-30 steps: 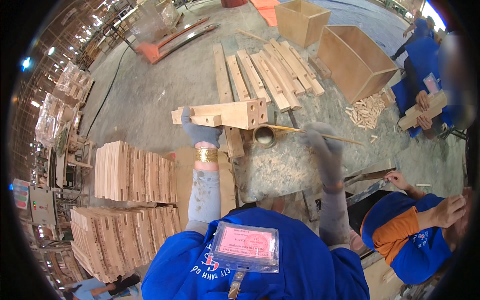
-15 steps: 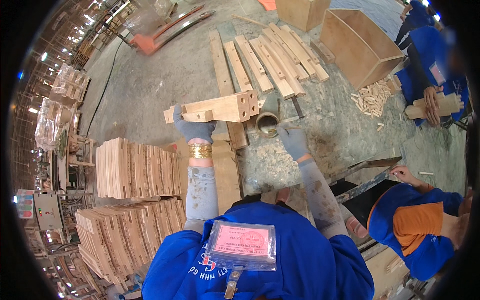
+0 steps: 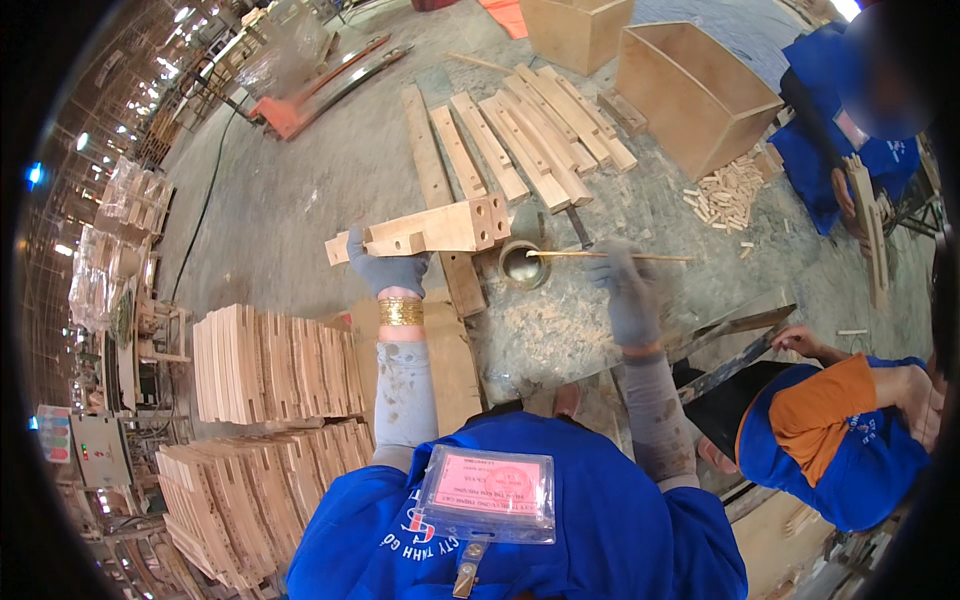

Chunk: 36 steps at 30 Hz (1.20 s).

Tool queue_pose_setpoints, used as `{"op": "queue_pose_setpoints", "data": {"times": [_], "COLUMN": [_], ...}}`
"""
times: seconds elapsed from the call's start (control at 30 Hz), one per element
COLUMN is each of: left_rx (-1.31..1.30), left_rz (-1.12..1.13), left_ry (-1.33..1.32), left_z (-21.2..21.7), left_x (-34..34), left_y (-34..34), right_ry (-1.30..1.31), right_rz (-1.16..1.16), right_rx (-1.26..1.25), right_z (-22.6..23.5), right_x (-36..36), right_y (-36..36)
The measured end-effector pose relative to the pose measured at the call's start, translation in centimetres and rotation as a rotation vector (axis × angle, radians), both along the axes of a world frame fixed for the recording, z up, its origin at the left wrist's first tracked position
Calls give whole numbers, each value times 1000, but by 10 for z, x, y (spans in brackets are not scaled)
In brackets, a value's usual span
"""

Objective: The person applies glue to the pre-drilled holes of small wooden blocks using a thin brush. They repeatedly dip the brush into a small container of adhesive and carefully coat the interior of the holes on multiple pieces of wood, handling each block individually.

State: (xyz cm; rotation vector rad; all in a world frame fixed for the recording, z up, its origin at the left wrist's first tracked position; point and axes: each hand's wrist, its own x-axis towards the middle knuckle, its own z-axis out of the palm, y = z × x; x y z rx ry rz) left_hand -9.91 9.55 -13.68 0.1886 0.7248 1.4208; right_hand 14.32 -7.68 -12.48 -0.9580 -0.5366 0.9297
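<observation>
My gloved left hand (image 3: 388, 262) is closed around a few pale wooden pieces (image 3: 450, 228) held together, with round drilled holes in their right ends. A round container (image 3: 522, 266) stands just to the right of them, with whitish stuff inside. My gloved right hand (image 3: 628, 298), smeared by motion, holds a thin yellowish stick (image 3: 572, 254) lying nearly level. The stick's whitish left tip is over the container's mouth.
Beyond lie several drilled wooden bars (image 3: 515, 150), a dark narrow tool (image 3: 579, 228), a heap of dowels (image 3: 728, 195) and a wooden box (image 3: 690, 100). Stacked slats (image 3: 275, 365) stand at left. Co-workers are at right (image 3: 820, 440) and far right (image 3: 850, 150). An orange pallet jack (image 3: 285, 115) stands farther off.
My right hand has moved right and toward me, and the stick now shows stretched out from the container. My left hand keeps its hold. The far-right co-worker's wooden pieces have turned upright.
</observation>
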Motion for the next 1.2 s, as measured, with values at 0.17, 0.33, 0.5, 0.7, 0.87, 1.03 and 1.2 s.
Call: {"op": "queue_pose_setpoints", "data": {"times": [0.17, 0.33, 0.5, 0.7, 0.87, 1.03, 1.2], "left_rx": [89, 67, 132, 178, 188, 225, 143], "left_rz": [-92, -195, -268, -293, -345, -357, -344], "left_ry": [8, -19, 17, 32, 17, -52, 55], "left_z": [6, 28, 30, 30, 38, 30, 18], "left_x": [30, 78, 108, 138, 161, 171, 189], "left_y": [1, -17, -25, -33, -45, -38, -40], "right_ry": [-223, -294, -598, -752, -571, -333, -359], "right_rz": [-83, -151, -174, -288, -381, -480, -671], "right_rx": [203, 216, 195, 250, 203, 188, 171], "right_z": [53, 74, 81, 84, 81, 82, 60], "right_x": [14, 22, 39, 49, 54, 56, 59], "right_y": [-22, -39, -59, -83, -97, -113, -127]}}
